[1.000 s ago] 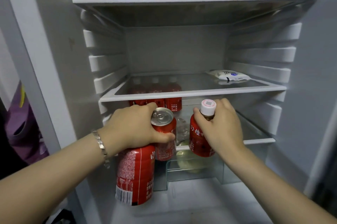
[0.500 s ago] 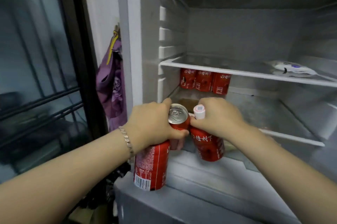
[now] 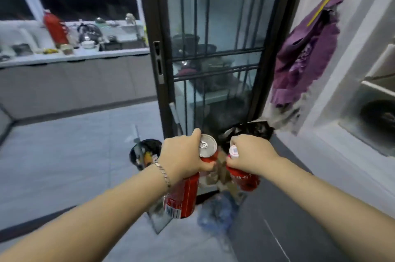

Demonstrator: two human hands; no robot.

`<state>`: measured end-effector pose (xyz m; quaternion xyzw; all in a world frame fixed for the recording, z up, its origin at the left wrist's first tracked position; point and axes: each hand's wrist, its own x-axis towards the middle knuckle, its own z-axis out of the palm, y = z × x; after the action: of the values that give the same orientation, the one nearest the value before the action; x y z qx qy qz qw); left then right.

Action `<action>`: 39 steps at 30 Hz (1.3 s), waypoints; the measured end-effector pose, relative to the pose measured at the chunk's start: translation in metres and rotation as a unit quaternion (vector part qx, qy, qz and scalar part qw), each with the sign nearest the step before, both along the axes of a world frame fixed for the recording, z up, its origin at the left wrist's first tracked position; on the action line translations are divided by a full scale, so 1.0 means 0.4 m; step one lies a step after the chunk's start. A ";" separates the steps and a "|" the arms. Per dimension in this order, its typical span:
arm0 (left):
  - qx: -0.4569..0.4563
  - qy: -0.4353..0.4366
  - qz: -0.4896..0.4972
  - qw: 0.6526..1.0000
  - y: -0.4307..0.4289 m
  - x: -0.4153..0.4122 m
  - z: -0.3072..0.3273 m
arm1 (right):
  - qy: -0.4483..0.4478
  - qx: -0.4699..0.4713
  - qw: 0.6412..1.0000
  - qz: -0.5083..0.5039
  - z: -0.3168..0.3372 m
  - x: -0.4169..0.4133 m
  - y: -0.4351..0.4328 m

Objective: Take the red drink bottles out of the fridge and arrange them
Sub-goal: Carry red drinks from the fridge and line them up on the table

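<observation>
Under my left palm: my left hand (image 3: pixel 181 155) was curled round two red cans at once. The upper can (image 3: pixel 208 147) was pinched at its silver top, and the lower can (image 3: pixel 183 199) hung below my wrist, barcode outward. The hand itself hid how my fingers caught the lower one.
Right grip: my right hand (image 3: pixel 250 155) was closed tight over the shoulder of the red bottle (image 3: pixel 243 180). Its white cap (image 3: pixel 234 151) poked out beside the thumb, and the lettering below my fist was too blurred to read.
Between the grips: a narrow gap; upper can and bottle were near each other, apart as far as I could tell, both held in the air above the floor (image 3: pixel 64 165).
Left wrist: a metal bracelet (image 3: pixel 163 174).
Beyond my knuckles: a dark-framed glass door (image 3: pixel 213 48) with bars; the shapes behind the glass were murky.
Right of the right hand: the fridge (image 3: pixel 363 101), cut off by the frame edge, showing only its white side and part of a shelf. A purple cloth (image 3: pixel 305 52) hung between door and fridge.
Far left of the left hand: a counter (image 3: pixel 74 54) crowded with smeared kitchenware, a red flask (image 3: pixel 55 29) standing on it.
Low around the grips: a black bag (image 3: pixel 252 131) just behind the right hand and a black bin (image 3: pixel 145 150) just left of my left wrist. A bluish heap (image 3: pixel 215 210) lay below the cans; I could not tell what it was.
</observation>
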<state>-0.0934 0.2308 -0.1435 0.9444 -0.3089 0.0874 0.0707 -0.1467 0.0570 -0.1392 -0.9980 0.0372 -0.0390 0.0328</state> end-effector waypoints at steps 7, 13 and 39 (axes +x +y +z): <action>-0.021 0.013 0.218 0.976 0.511 -0.173 -0.146 | 0.052 -0.028 0.973 0.224 -0.121 0.018 0.485; -0.022 0.023 0.385 0.922 0.965 -0.439 -0.207 | 0.089 -0.044 0.926 0.364 -0.192 -0.093 0.971; -0.082 0.064 0.800 0.591 2.353 -1.249 -0.229 | 0.139 -0.063 0.660 0.736 -0.234 -0.624 2.780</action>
<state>-0.5930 1.1720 -0.2351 0.8053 0.5843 0.0734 0.0689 -0.3962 1.1690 -0.2329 -0.6932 -0.7078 0.1349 -0.0173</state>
